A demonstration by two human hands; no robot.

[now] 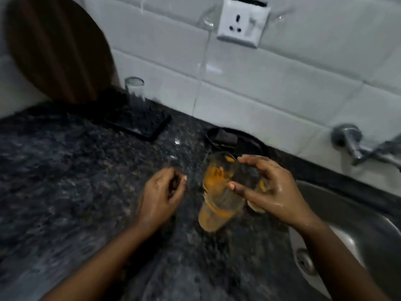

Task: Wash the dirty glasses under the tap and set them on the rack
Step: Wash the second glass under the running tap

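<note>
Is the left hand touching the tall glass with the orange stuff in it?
Apart. The head view shows dark speckled countertop between the left hand and the tall orange-stained glass; only the right hand grips it.

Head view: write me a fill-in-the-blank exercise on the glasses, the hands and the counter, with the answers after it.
1. The right hand grips a glass smeared with ____ residue.
2. The left hand holds ____.
3. A clean glass stands upside down on the black ____ by the wall.
4. The tap is fixed to the wall, above the steel ____.

Missing words: orange; nothing; rack; sink
</note>
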